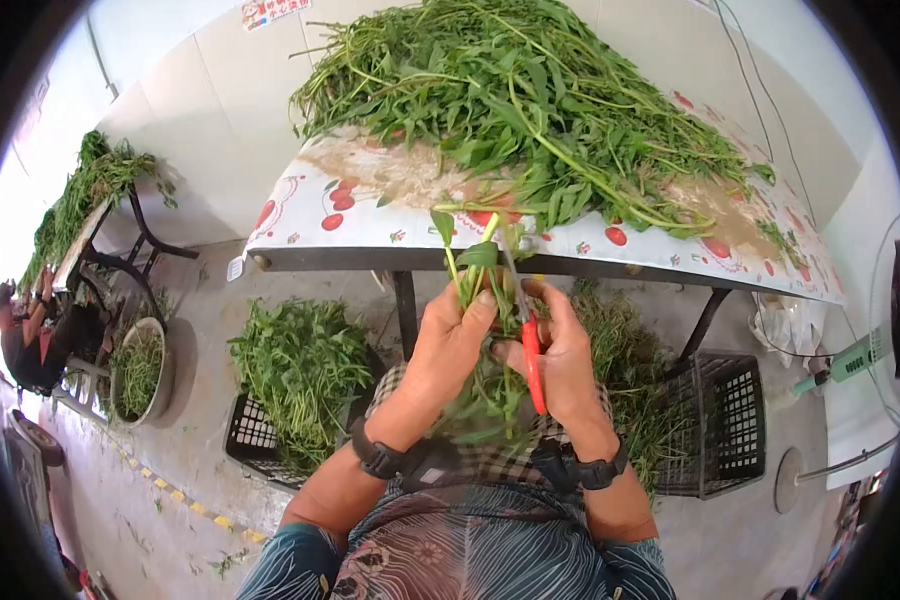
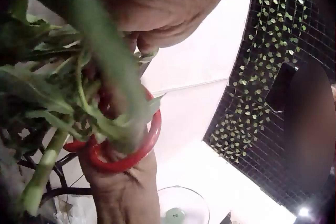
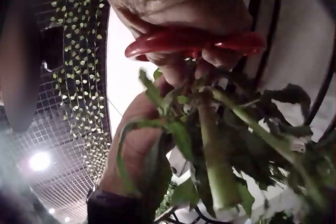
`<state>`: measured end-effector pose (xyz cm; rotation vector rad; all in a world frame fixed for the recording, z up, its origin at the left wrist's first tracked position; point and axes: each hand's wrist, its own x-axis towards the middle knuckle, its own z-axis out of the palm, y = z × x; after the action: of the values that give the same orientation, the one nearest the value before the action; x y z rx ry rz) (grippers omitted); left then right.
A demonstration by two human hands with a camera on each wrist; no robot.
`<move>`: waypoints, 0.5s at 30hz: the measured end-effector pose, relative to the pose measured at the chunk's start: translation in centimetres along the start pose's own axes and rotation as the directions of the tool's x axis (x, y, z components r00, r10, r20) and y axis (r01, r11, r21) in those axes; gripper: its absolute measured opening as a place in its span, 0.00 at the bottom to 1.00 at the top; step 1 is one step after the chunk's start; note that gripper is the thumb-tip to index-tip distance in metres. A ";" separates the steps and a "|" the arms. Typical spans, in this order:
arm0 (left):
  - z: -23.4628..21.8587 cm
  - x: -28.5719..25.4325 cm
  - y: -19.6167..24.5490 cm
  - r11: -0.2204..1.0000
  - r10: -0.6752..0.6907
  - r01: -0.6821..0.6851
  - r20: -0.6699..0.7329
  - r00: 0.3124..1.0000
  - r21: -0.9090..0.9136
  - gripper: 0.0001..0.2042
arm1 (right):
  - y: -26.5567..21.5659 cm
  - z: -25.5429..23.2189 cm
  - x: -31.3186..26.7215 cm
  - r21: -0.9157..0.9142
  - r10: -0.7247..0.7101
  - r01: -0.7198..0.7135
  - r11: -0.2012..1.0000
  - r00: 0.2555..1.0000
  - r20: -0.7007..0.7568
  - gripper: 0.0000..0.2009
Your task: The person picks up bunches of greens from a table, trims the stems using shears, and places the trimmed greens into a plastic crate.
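In the head view the left hand (image 1: 448, 345) pinches a small bunch of leafy green stems (image 1: 478, 262) between thumb and fingers. Close beside it, the right hand (image 1: 562, 365) grips red-handled scissors (image 1: 533, 365), their blades pointing up along the stems. Leaves of the bunch hang below both hands, partly blurred. The left wrist view shows a red handle loop (image 2: 126, 163) around part of the right hand (image 2: 126, 187), with stems in front. In the right wrist view the red handles (image 3: 184, 41) cross the right hand (image 3: 178, 3), above a thick cut stem (image 3: 218, 166).
A large heap of greens (image 1: 530, 110) covers much of the table (image 1: 300, 215) ahead. Below stand black crates at left (image 1: 250, 425) and right (image 1: 735, 420) with greens. Farther left are a round tub (image 1: 160, 385), another loaded table and a seated person (image 1: 30, 340).
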<state>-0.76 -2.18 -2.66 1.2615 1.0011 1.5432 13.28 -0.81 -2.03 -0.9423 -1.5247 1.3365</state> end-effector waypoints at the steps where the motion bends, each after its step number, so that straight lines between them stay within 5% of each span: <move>1: 0.0 -0.1 -0.1 0.999 0.007 -0.006 -0.018 1.000 0.049 0.16 | 0.2 0.3 -0.1 0.000 0.001 -0.001 1.000 1.000 0.008 0.33; 4: -0.1 -0.5 0.4 0.987 0.024 -0.020 -0.019 1.000 0.162 0.14 | 1.4 0.9 -0.7 0.020 0.001 -0.001 1.000 1.000 0.002 0.31; 7: -1.2 0.0 0.0 0.998 -0.003 0.005 -0.036 0.999 0.056 0.12 | 0.6 1.1 -1.2 -0.030 -0.011 0.009 0.999 0.996 -0.085 0.25; 8: -1.6 0.0 0.6 0.988 -0.091 0.076 -0.103 0.991 -0.136 0.11 | 1.3 0.6 -1.0 0.036 0.021 -0.017 0.999 0.991 -0.133 0.22; 10: -3.8 0.0 1.4 0.955 -0.140 0.089 -0.167 0.976 -0.282 0.10 | 2.6 -1.1 -1.4 -0.150 -0.150 0.122 0.981 0.969 -0.194 0.18; 12: -7.2 -0.3 1.3 0.947 -0.103 0.039 -0.186 0.977 -0.318 0.12 | 3.1 -2.7 -1.7 0.009 -0.034 0.037 0.999 0.970 -0.240 0.14; 15: -9.7 -1.8 2.2 0.896 -0.126 -0.038 -0.336 0.933 -0.441 0.12 | 4.7 -4.4 -2.4 -0.036 0.033 -0.044 0.998 0.964 -0.266 0.13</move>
<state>-10.48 -5.03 -2.59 0.6467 0.8212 1.8751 18.25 -1.00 -6.86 -1.1336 -1.3387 1.1564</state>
